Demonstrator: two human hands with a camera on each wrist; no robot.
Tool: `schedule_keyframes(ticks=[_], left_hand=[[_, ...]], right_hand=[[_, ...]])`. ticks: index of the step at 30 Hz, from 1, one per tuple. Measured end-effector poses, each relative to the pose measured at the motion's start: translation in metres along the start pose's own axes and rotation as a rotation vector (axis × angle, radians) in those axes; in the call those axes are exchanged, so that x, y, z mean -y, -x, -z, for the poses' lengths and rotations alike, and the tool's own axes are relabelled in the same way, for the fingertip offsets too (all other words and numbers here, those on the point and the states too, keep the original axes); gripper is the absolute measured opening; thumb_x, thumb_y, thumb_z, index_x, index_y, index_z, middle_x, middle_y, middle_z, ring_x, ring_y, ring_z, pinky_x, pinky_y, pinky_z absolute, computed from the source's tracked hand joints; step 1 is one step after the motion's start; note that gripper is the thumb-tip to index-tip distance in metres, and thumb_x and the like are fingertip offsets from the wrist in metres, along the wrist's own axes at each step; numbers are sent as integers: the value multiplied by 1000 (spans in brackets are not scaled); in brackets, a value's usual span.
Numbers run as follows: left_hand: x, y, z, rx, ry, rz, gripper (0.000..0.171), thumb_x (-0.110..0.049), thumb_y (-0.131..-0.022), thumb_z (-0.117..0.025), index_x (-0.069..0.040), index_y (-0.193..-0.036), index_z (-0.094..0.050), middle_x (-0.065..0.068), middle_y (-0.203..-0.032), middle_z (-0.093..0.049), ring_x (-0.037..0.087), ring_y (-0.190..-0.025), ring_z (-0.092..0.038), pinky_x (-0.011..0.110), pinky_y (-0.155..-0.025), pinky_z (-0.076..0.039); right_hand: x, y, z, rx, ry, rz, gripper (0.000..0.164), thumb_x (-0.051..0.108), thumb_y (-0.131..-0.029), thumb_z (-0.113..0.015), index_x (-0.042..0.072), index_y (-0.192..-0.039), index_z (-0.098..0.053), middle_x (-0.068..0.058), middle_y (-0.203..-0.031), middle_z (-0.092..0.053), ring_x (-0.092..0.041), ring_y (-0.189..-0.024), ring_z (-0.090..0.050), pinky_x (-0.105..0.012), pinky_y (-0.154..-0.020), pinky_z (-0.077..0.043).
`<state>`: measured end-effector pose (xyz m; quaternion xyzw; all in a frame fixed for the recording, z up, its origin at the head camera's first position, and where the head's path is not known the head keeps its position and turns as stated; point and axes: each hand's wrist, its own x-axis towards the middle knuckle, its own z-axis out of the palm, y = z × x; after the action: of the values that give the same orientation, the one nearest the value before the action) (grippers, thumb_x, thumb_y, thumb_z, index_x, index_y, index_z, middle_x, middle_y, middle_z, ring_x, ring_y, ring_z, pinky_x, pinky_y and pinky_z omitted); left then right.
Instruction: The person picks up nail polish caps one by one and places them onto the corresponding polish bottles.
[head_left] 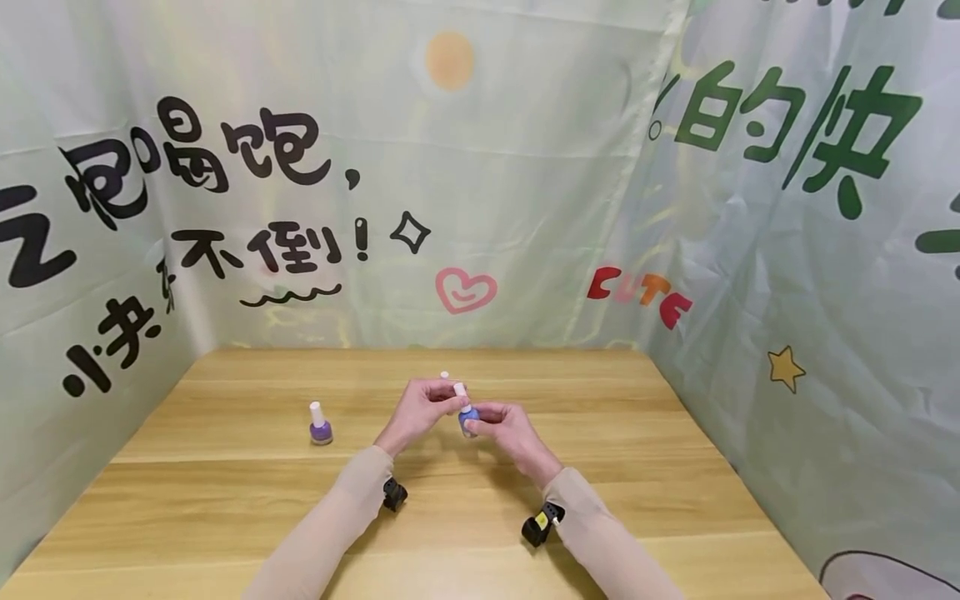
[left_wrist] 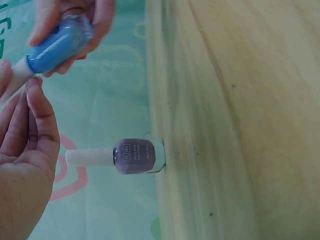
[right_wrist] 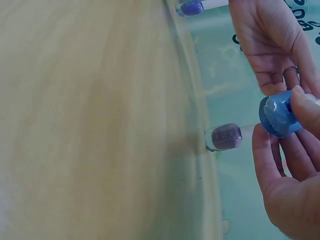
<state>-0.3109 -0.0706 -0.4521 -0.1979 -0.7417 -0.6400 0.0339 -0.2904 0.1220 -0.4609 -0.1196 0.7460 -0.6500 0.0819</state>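
Note:
Over the middle of the table a blue nail polish bottle is held tilted between both hands. My right hand grips its glass body between thumb and fingers. With thumb and fingertips, my left hand pinches the white cap. In the left wrist view the cap meets the blue body, with no gap showing. A mauve nail polish bottle stands upright on the table beyond the hands; in the head view only its white cap tip shows above the left hand.
A purple nail polish bottle with a white cap stands upright on the wooden table, left of the hands. Printed fabric hangs behind the table and along both sides. Each wrist wears a small black camera.

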Motion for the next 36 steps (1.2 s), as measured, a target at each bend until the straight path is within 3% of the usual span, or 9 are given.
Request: schedule_keyframes(ticks=[6,11,21,26,36], left_hand=[[-1,0,-2,-84,11,-17,23,-28,-82,-81,-9,-94,-77,0,-83,-73,17,-75,-64,33,-70,-55],[-2,0,-4,-125,34,-10,21,-27,-80,-82,-10,-92,-77,0,-81,-74,13,-73,-64,42,-73,-58],[-9,3,-12,-243,-13,6,17,-28,-79,-84,-13,-83,-78,2,-79,-74,13,-71,-65,28,-67,-56],[-10,5,-12,-252,-69,12,15,-28,-81,-82,-14,-79,-77,6,-72,-71,12,-67,-62,26,-63,-52],[-5,6,-9,-232,-50,-34,12,-16,-85,-77,-4,-83,-75,16,-72,-67,6,-59,-48,18,-54,-40]], right_hand=[[3,-1,-1,-10,9,11,34,11,-86,-75,-1,-118,-68,-17,-110,-72,-18,-93,-72,-32,-88,-55],[2,0,-3,-12,16,21,36,13,-86,-75,-2,-118,-68,-17,-111,-72,-18,-94,-71,-33,-87,-55],[2,-1,-4,-46,14,7,35,14,-84,-77,0,-115,-70,-15,-108,-73,-17,-92,-71,-33,-87,-55],[-1,-2,-7,-37,7,2,34,13,-86,-76,-1,-116,-69,-16,-109,-73,-18,-91,-72,-33,-87,-55],[-3,-5,-7,35,-24,18,34,9,-88,-72,-5,-118,-66,-17,-109,-73,-16,-89,-72,-35,-89,-55]])
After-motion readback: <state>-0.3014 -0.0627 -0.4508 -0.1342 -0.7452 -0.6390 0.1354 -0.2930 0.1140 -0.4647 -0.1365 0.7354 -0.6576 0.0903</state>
